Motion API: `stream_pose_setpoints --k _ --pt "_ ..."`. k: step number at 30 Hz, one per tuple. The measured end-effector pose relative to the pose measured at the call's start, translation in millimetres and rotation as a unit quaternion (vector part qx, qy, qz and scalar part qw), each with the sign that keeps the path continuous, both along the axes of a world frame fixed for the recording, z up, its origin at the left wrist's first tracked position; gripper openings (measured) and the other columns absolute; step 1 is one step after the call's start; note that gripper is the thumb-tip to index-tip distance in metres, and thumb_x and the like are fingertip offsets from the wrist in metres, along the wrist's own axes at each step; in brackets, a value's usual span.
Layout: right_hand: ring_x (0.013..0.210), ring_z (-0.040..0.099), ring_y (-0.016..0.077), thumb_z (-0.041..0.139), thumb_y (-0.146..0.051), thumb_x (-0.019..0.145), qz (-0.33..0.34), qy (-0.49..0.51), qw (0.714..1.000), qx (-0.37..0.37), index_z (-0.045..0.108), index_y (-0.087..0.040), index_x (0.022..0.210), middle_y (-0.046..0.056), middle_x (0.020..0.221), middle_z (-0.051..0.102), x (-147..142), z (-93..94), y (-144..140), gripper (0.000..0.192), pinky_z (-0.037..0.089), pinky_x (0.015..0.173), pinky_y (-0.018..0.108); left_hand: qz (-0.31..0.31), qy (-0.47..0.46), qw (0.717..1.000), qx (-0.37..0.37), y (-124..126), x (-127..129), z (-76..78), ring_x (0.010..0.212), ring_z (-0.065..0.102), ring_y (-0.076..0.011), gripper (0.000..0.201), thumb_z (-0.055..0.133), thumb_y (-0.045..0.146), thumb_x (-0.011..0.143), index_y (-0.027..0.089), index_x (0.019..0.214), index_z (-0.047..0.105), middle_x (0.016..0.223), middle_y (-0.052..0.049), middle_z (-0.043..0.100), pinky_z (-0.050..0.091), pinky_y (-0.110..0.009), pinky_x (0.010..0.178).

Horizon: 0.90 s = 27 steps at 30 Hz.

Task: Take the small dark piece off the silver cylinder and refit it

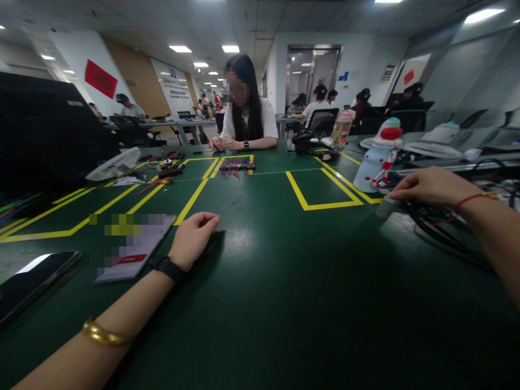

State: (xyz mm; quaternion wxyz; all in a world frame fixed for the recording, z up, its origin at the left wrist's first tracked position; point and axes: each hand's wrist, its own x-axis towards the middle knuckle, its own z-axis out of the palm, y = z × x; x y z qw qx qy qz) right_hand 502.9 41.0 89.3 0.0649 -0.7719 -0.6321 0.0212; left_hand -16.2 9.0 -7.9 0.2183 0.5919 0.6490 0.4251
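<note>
My left hand (193,235) rests on the green table (284,271), fingers loosely apart and holding nothing. It lies just right of a phone (134,249) lying flat. A black watch and a gold bangle are on that arm. My right hand (430,187) reaches out to the right, a red string on its wrist. Its fingertips close on the top of a small grey cylinder (385,207) that stands beside a tangle of black cables (447,230).
A second dark phone (32,281) lies at the near left edge. A white snowman-shaped bottle (379,157) and a pink bottle (341,129) stand beyond the yellow tape lines (325,205). A person (246,116) sits opposite, behind a pile of coloured wires (235,165). A black screen (49,130) stands at the left.
</note>
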Motion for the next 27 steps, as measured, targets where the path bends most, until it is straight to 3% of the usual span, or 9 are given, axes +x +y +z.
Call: stream_pose_setpoints --k 8,14,19,24,27 --pt "0.07 0.055 0.0144 0.07 -0.047 0.06 0.01 0.007 1.0 -0.009 0.072 -0.014 0.08 0.012 0.081 0.066 -1.5 -3.3 1.7 0.039 0.031 0.064 0.028 -0.004 0.002 1.0 -0.004 -1.5 1.3 2.1 0.064 0.057 -0.0162 0.033 0.058 0.047 0.071 0.02 0.087 0.068 0.069 0.0 0.063 0.039 -0.025 0.056" --pt "0.071 0.054 0.0148 0.063 -0.056 0.065 -0.029 0.002 0.999 -0.035 0.072 -0.015 0.083 0.01 0.078 0.066 -3.0 -1.1 2.1 0.046 0.032 0.066 0.03 -0.012 0.011 1.0 -0.002 -0.7 -0.2 0.7 0.066 0.057 -0.0157 0.033 0.056 0.046 0.073 0.02 0.089 0.067 0.072 -0.001 0.064 0.04 -0.025 0.058" --pt "0.077 0.056 0.0146 0.07 -0.036 0.065 -0.01 0.023 0.999 -0.048 0.072 -0.018 0.088 0.006 0.085 0.067 -2.2 1.8 0.4 0.029 0.036 0.072 0.027 -0.012 0.012 1.0 -0.008 1.7 -1.3 -1.9 0.064 0.056 -0.0154 0.034 0.056 0.047 0.073 0.02 0.09 0.067 0.07 -0.001 0.063 0.039 -0.024 0.055" --pt "0.078 0.057 0.0145 0.071 -0.044 0.061 -0.017 0.117 0.991 -0.062 0.068 -0.016 0.1 0.011 0.096 0.065 -3.7 1.9 -6.5 0.048 0.039 0.067 0.027 -0.009 0.019 1.0 -0.005 0.9 -0.4 -0.6 0.063 0.056 -0.015 0.033 0.056 0.047 0.073 0.02 0.089 0.067 0.07 -0.001 0.062 0.039 -0.025 0.056" --pt "0.07 0.056 0.0113 0.073 -0.042 0.057 -0.022 0.121 0.99 -0.07 0.068 -0.01 0.094 0.014 0.094 0.065 -8.3 -1.7 -7.1 0.049 0.038 0.063 0.026 -0.012 0.019 1.0 -0.007 0.6 -0.3 -0.2 0.064 0.056 -0.015 0.033 0.056 0.047 0.074 0.02 0.09 0.067 0.07 0.0 0.062 0.04 -0.025 0.056"
